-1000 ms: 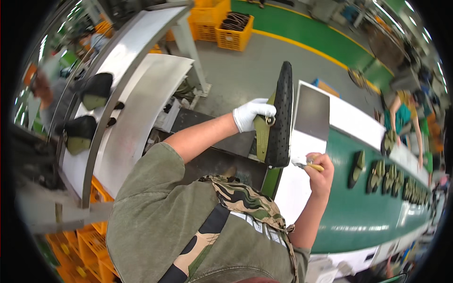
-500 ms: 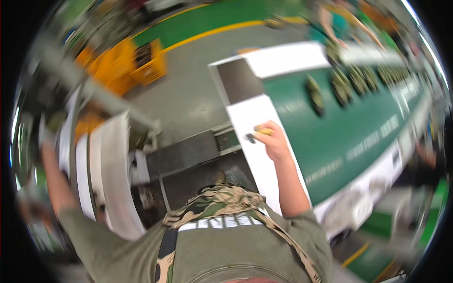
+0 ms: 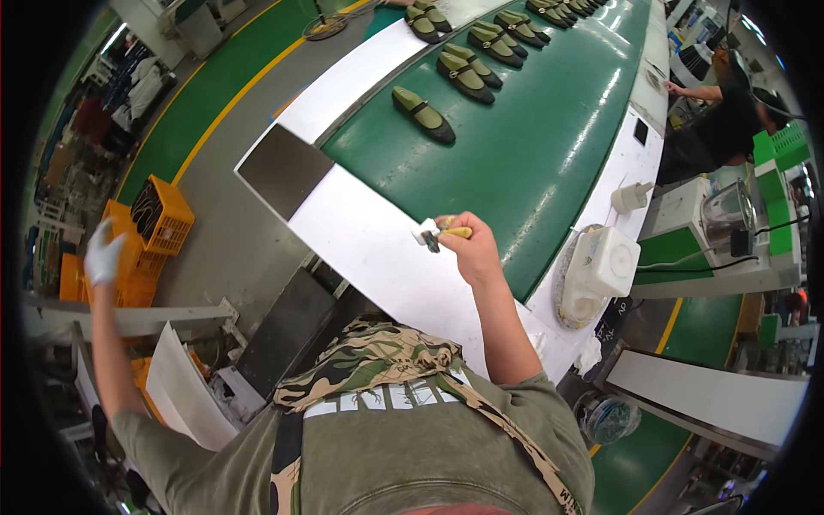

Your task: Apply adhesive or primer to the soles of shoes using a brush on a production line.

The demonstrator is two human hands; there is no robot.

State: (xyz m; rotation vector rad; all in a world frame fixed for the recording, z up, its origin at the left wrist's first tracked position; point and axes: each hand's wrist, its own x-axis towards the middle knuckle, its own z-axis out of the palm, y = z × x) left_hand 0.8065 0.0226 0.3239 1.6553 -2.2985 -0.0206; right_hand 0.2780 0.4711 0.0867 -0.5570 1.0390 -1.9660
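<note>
My right hand is closed around a small yellow-handled tool, above the white ledge at the near end of a green conveyor belt. White and dark bits show at the tool's front end; their kind is too small to make out. My left hand, in a white glove, reaches far out to the left with fingers stretched and nothing in them. Behind it stand yellow crates. Olive-green shoes with black toes and straps stand along the belt, the nearest being a single shoe.
A white plastic container stands on the belt's right ledge, near a white cup and a dark phone-like slab. A person in black works at the right. A metal rail lies below my left forearm.
The view has swung to the right and sharpened, so the belt and shoes sit more central. My right hand keeps the yellow-handled tool; my left arm stays stretched out to the left.
</note>
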